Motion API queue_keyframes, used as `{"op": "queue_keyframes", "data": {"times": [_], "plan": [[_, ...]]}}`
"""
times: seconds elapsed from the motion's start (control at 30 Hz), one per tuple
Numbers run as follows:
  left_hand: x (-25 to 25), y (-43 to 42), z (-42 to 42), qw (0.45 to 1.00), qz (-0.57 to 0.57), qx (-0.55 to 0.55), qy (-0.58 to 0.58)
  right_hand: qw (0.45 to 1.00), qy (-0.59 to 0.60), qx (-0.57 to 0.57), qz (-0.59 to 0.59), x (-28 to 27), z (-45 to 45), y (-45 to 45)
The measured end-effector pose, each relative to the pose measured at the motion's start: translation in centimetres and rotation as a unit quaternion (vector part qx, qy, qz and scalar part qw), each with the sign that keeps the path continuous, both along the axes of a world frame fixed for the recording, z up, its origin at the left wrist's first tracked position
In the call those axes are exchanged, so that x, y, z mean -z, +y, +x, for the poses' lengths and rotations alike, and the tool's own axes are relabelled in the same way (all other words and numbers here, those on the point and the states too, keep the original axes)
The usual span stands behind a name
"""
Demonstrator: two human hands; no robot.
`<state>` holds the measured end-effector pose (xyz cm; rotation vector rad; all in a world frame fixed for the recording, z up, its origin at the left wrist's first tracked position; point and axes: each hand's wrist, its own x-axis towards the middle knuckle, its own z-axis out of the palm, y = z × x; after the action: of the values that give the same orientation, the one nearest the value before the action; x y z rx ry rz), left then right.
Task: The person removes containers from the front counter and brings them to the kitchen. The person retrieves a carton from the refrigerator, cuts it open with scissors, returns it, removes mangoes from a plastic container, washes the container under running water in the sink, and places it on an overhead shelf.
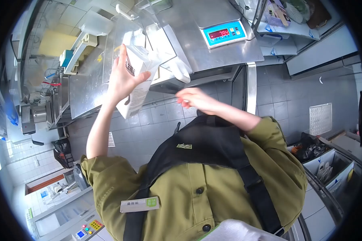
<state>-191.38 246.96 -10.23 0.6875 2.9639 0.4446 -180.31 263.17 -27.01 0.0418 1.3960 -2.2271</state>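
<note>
My left hand (126,78) is wrapped round a white carton (137,94) with dark print, its thumb across the front and its fingers on the far side. The carton is tilted over the edge of the steel counter (90,86). My right hand (193,99) hangs in front of the counter, to the right of the carton, with its fingers curled together. Whether anything small is between those fingers is too blurred to tell. Near my right hand, a white rounded item (179,70) lies at the counter's edge.
A blue-framed scale (223,33) with a lit red display stands on the counter at the upper right. Clear plastic bins (96,24) are at the upper left. Shelves (277,46) with goods stand at the right. Below the counter is a tiled floor (283,92).
</note>
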Motion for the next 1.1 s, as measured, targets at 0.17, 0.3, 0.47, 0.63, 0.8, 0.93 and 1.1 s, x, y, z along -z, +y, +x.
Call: {"op": "queue_keyframes", "data": {"times": [0.17, 0.3, 0.47, 0.63, 0.8, 0.93, 1.1], "plan": [[3.8, -2.1, 0.8, 0.976, 0.215, 0.025, 0.033, 0.981, 0.06, 0.184, 0.026, -2.1, 2.7, 7.1], [4.5, -1.8, 4.2, 0.958, 0.281, 0.009, 0.055, 0.898, 0.334, 0.253, 0.132, -9.4, 1.3, 6.5], [4.9, -1.7, 7.3, 0.945, 0.322, 0.034, 0.036, 0.786, 0.554, 0.065, 0.266, -14.1, -2.3, 3.9], [4.9, -2.7, 10.1, 0.947, 0.321, 0.029, 0.008, 0.712, 0.627, -0.108, 0.296, -15.4, -3.4, 3.0], [6.8, -3.9, 13.0, 0.948, 0.319, 0.01, 0.023, 0.675, 0.628, -0.226, 0.315, -14.2, -2.3, 1.6], [10.4, -4.4, 16.1, 0.959, 0.268, -0.038, 0.078, 0.656, 0.588, -0.171, 0.442, -8.5, 0.8, -0.1], [14.2, -5.4, 20.5, 0.933, 0.326, -0.15, 0.007, 0.668, 0.54, -0.193, 0.475, -6.2, 2.2, -2.5]]}}
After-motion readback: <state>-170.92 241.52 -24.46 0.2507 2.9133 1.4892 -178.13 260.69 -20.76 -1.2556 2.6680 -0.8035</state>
